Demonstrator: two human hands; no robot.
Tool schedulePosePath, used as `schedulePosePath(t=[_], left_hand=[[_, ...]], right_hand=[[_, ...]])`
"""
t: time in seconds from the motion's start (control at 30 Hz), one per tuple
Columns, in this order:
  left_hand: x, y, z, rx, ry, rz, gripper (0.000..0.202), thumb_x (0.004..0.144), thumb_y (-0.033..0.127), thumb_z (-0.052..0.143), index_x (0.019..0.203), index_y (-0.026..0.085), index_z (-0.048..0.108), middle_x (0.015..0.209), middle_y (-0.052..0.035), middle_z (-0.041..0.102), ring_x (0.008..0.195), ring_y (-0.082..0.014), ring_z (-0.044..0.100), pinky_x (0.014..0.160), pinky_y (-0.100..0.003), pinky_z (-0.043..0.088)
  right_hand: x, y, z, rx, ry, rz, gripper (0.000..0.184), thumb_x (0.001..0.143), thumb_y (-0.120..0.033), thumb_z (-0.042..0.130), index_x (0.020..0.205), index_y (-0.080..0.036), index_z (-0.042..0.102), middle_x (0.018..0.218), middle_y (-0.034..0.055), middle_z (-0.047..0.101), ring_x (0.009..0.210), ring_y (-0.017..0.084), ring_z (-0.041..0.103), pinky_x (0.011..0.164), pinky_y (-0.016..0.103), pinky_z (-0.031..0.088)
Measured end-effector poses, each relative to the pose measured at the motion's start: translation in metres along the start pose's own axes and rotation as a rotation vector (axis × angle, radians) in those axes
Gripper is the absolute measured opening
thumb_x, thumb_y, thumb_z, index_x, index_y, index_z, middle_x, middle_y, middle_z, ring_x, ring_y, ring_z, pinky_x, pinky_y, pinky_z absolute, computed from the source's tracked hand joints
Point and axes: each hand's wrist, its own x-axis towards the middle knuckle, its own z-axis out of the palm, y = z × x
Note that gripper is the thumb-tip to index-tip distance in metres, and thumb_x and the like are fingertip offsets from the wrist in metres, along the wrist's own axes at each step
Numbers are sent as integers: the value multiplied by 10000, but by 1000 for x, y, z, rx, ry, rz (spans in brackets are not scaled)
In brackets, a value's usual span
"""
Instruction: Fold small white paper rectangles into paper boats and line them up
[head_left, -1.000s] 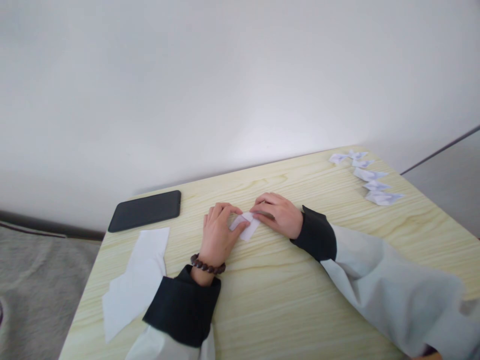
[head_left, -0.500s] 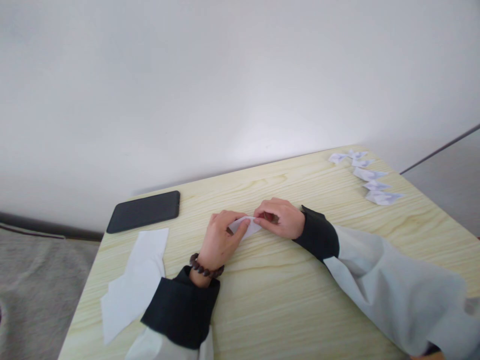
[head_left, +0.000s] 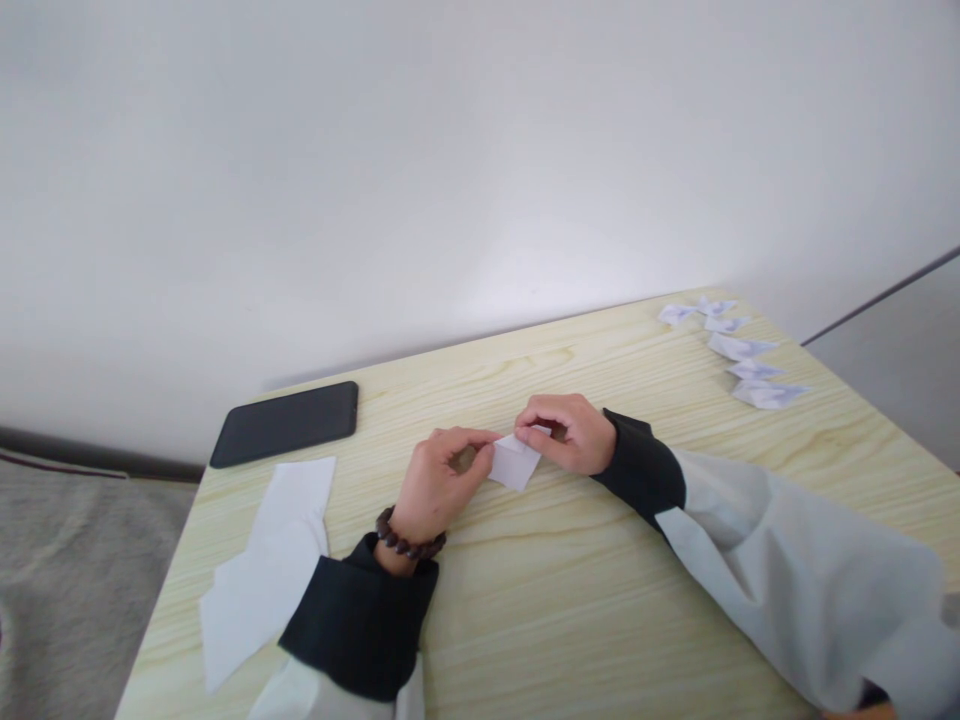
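A small folded white paper (head_left: 514, 466) is held between my two hands, just above or on the wooden table (head_left: 570, 600); I cannot tell whether it touches the wood. My left hand (head_left: 442, 480), with a dark bead bracelet at the wrist, pinches its left corner between thumb and index finger. At the upper right edge, my right hand (head_left: 570, 432) grips the paper with thumb and curled fingers. The paper's flat lower face and a crease near the top show between the hands.
Loose white paper sheets (head_left: 262, 575) lie at the table's left side. Behind them rests a black phone (head_left: 285, 425). Several folded white paper figures (head_left: 766, 393) stand in a row at the back right. A white wall (head_left: 450, 180) borders the table's far edge.
The paper has turned and shows more of its flat face. My right hand has shifted slightly right, and my left fingers have moved to the paper's left corner.
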Motion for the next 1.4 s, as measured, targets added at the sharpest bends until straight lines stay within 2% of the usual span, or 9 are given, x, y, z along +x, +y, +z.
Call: schedulePosePath(t=[0.17,0.23,0.33,0.4,0.5,0.67,0.87,1.13,1.4], left_hand=[[0,0,1,18,27,-11,158,765,291,591,826,204,708,764,-18,720,710,-157,630,727,-279,489],[1,0,1,3,28,-38,166,772,301,586,826,201,707,767,-13,722,702,-151,635,716,-266,494],[1,-1,1,-32,25,-76,182,788,307,569,827,192,705,764,-9,723,684,-146,643,676,-246,496],[1,-1,1,-40,30,-84,181,787,301,568,824,189,705,755,-9,722,674,-146,645,650,-238,493],[1,-2,2,-30,30,-87,184,790,300,562,821,189,705,759,-12,723,683,-149,646,629,-237,485],[0,-3,2,-12,11,-82,190,791,304,562,847,196,709,789,-21,727,718,-165,645,646,-260,483],[-2,1,1,-4,36,-13,147,762,278,602,813,193,710,765,-21,725,722,-159,642,689,-262,476],[-2,-1,5,27,56,39,131,763,260,607,763,191,719,714,-8,717,674,-141,626,664,-240,466],[-2,6,7,38,27,3,151,752,227,584,756,179,727,688,-12,710,638,-137,616,626,-229,461]], right_hand=[[-1,2,2,34,6,24,189,855,-270,497,762,-152,611,630,8,606,484,68,469,455,174,362],[-2,2,3,49,-2,42,196,857,-310,508,825,-151,618,644,6,614,478,66,474,453,171,372],[-3,2,4,68,-42,42,263,808,-370,587,959,-156,604,738,20,646,522,77,521,479,171,416],[-3,2,3,67,-51,17,284,782,-359,616,985,-161,603,812,37,664,579,91,558,517,178,445],[-3,3,3,66,-55,14,234,798,-321,593,964,-159,619,823,43,672,593,94,567,530,178,451],[-3,2,1,127,-94,40,272,833,-358,541,973,-139,619,786,41,665,591,93,563,529,176,444],[-2,3,2,-50,-54,3,172,833,-280,547,755,-155,637,593,-4,614,479,73,494,474,178,365],[-3,7,7,-152,-24,-175,158,852,-264,525,781,-170,630,653,6,635,547,95,525,542,207,388],[-5,7,8,-130,-32,-183,152,860,-254,511,776,-176,612,678,3,637,578,92,549,545,195,399]])
